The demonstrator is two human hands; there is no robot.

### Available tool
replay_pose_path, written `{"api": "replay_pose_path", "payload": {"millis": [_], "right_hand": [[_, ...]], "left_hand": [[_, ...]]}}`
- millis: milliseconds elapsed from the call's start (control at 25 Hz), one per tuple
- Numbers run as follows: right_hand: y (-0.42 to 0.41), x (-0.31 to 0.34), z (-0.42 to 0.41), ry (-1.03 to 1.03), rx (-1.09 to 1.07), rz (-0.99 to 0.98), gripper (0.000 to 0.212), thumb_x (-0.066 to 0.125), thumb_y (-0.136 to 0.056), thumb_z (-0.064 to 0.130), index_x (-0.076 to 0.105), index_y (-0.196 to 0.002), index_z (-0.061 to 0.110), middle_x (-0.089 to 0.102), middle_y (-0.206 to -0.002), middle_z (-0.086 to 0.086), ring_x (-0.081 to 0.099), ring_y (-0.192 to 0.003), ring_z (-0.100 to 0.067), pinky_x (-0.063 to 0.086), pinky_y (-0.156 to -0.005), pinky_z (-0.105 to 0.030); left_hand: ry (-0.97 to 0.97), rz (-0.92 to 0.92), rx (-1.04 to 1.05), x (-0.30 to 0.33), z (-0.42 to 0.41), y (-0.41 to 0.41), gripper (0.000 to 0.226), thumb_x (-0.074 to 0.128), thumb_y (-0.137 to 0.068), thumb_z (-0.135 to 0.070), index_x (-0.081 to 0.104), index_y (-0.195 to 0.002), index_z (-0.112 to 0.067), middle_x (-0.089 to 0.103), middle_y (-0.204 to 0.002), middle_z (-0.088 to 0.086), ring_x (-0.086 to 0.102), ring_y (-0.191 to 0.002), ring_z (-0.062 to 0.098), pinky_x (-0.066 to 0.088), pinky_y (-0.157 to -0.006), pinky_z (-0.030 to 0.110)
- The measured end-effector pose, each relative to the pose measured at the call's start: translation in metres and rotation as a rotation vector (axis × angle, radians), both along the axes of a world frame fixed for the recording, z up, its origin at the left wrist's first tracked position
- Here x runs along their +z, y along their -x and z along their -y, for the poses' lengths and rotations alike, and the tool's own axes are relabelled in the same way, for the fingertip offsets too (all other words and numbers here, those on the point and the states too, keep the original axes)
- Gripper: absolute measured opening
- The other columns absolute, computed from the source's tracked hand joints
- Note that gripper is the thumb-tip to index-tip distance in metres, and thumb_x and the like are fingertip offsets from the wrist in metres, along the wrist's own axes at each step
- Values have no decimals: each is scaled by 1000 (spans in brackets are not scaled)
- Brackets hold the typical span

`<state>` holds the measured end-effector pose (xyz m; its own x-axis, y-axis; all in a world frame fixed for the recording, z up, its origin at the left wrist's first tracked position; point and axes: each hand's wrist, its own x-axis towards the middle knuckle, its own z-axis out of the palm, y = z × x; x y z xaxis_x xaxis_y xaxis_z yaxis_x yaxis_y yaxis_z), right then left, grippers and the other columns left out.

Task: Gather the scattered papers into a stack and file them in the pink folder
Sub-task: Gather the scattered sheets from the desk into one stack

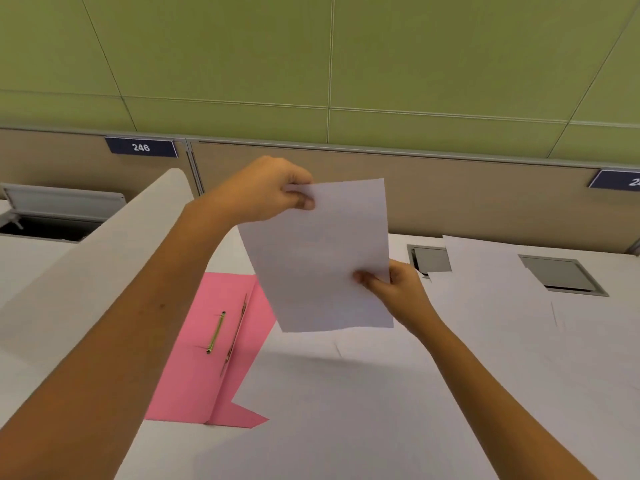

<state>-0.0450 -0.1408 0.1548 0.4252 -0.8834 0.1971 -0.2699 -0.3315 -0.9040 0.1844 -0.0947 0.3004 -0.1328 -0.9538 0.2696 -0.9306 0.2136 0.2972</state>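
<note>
Above the pink folder (204,358), one in number, lying open on the worktop (381,427): one held sheet or thin stack (318,258), count unclear. Left hand (266,190) pinches its upper left corner; right hand (398,289) pinches its right edge. Right of the folder: loose papers (485,289), white on white, outlines hard to separate. One sheet covers the folder's right leaf. Metal fastener (216,332): one. Number plates: two, "246" (141,147) and another (616,180) cut off.

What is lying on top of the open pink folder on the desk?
On the pink folder a gold metal fastener shows near its fold. A white sheet covers its right part; nothing there can be seen.
</note>
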Motion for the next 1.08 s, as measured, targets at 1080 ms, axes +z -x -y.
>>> {"api": "replay_pose_path", "payload": {"millis": [1080], "right_hand": [[54, -191, 195, -393, -416, -137, 22, 72, -81, 33, 66, -93, 16, 71, -92, -1, 67, -86, -24, 56, -79, -43]], "left_hand": [[-455, -518, 1252, -303, 206, -92, 85, 75, -70, -53, 39, -126, -1, 33, -132, 15, 43, -118, 32, 43, -93, 44]]}}
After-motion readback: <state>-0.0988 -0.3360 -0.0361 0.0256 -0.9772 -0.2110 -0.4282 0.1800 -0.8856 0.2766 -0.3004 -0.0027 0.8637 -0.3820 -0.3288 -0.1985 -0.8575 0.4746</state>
